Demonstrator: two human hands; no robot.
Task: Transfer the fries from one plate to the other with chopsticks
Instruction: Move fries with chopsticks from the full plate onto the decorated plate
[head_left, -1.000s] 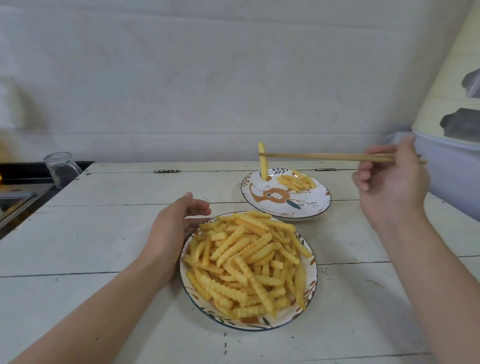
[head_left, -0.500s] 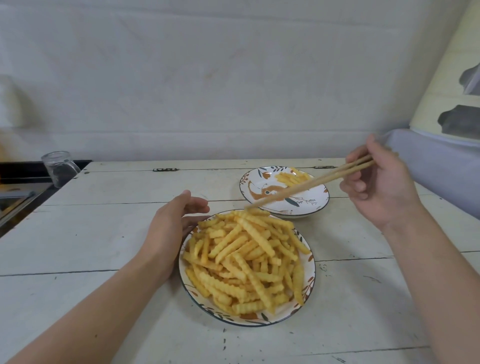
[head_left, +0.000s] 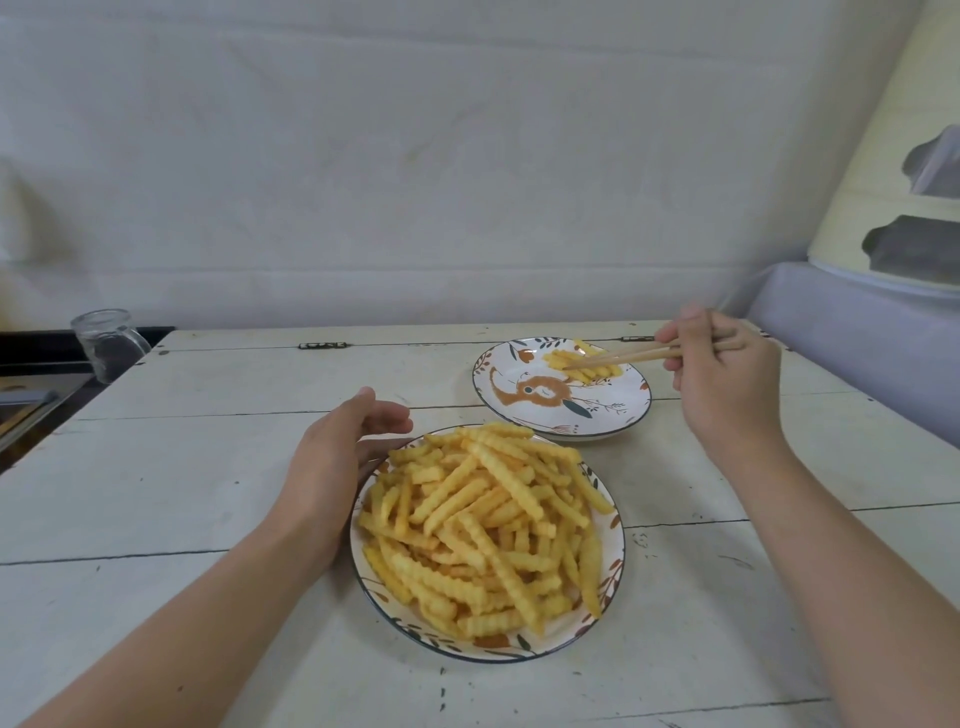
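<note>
So the white plank table is carrying both plates. The near plate, toward the front edge, is still sitting heaped with fries, and the far plate, closer to the back edge, is only showing a small pile. Looks like the drop-off step; next up is probably swinging back to pinch another fry. Left hand is lying relaxed, loosely spread, touching the near plate's rim. Right hand is gripping the chopsticks, tips over the small pile, can't tell if they're pinching anything.
</note>
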